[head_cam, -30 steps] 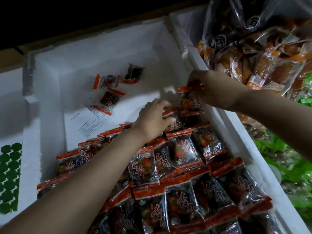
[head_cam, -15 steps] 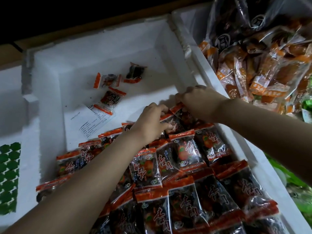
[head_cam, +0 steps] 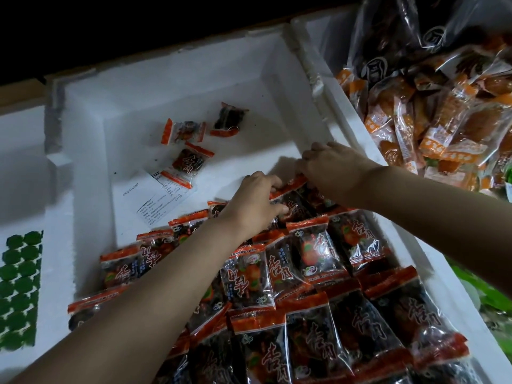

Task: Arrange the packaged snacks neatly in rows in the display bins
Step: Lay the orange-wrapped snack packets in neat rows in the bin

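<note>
At about eight o'clock in the view lay a green dotted sheet (head_cam: 20,289) on a white surface, just outside the white foam bin (head_cam: 171,79) that filled the middle. On the bin's bare floor, toward eleven o'clock, a printed paper slip (head_cam: 163,195) lay flat, with three loose packets (head_cam: 191,162) scattered at and beyond its far end, one overlapping its corner. From six o'clock up to the centre, the rows of packets (head_cam: 313,253) stood in overlapping lines, dark wrappers with red strips, filling the near part of the bin. The left hand (head_cam: 255,200) reached in from seven o'clock and pinched the left end of the top packet (head_cam: 293,198), fingers curled over its red strip and thumb pressed on its face. That packet sat at the far end of the rows, at about twelve o'clock from them and close to the bin's right wall. The right hand (head_cam: 332,167) came in from three o'clock, fingers curled down on the packet's far right corner; its fingertips were hidden under the knuckles. At one to two o'clock, touching the right wall, a second bin (head_cam: 327,51) held a loose heap of orange packets (head_cam: 443,120) under clear plastic bags.
</note>
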Demonstrator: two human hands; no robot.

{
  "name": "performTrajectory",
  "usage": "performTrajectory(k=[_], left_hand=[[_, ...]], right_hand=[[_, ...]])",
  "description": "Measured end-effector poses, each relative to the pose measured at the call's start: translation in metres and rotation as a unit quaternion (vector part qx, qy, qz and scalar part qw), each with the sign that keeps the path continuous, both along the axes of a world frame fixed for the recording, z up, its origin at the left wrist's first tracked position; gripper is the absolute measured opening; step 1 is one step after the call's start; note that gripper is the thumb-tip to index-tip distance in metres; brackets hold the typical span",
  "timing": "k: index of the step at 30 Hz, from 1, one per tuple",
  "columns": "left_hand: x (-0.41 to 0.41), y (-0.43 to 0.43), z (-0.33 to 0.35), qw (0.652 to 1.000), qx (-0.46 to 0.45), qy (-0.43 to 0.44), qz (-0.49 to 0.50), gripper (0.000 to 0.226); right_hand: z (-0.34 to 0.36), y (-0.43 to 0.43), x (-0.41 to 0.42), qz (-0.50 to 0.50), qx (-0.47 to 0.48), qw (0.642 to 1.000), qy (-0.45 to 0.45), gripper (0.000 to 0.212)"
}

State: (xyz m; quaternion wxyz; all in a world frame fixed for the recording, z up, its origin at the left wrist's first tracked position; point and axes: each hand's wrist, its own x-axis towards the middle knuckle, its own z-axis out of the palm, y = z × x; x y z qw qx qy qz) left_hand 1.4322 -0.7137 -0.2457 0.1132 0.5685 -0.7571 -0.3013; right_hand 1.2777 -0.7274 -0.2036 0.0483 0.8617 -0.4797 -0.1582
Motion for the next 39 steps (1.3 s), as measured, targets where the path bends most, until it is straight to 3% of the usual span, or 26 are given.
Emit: performTrajectory(k=[8,17,22,31,34,39], left_hand=[[0.000,0.000,-0.001,1.000,-0.004,-0.008,-0.007,0.041],[0.001,0.001,-0.001,1.000,-0.008,0.014,-0.003,0.042],[0.001,0.001,-0.002,1.000,-0.015,0.015,-0.003,0.043],[0.000,0.005,-0.001,0.999,-0.045,-0.006,-0.019,0.044],[0.012,0.007,0.006,0.996,-0.088,0.002,-0.009,0.037],[0.057,-0.005,0.011,0.981,-0.174,-0.003,0.089,0.033]], right_hand=[[0.009,-0.009,-0.006,-0.082,0.035,0.989,-0.116,0.033],[-0.003,0.001,-0.012,0.028,-0.053,0.997,0.046,0.028],[-0.007,-0.005,-0.012,0.040,-0.070,0.996,0.028,0.034],[-0.004,0.002,-0.013,0.022,0.002,1.000,-0.010,0.044],[0.000,0.000,-0.004,-0.001,0.016,0.997,-0.076,0.046],[-0.005,-0.016,0.030,-0.035,0.023,0.974,-0.222,0.052]])
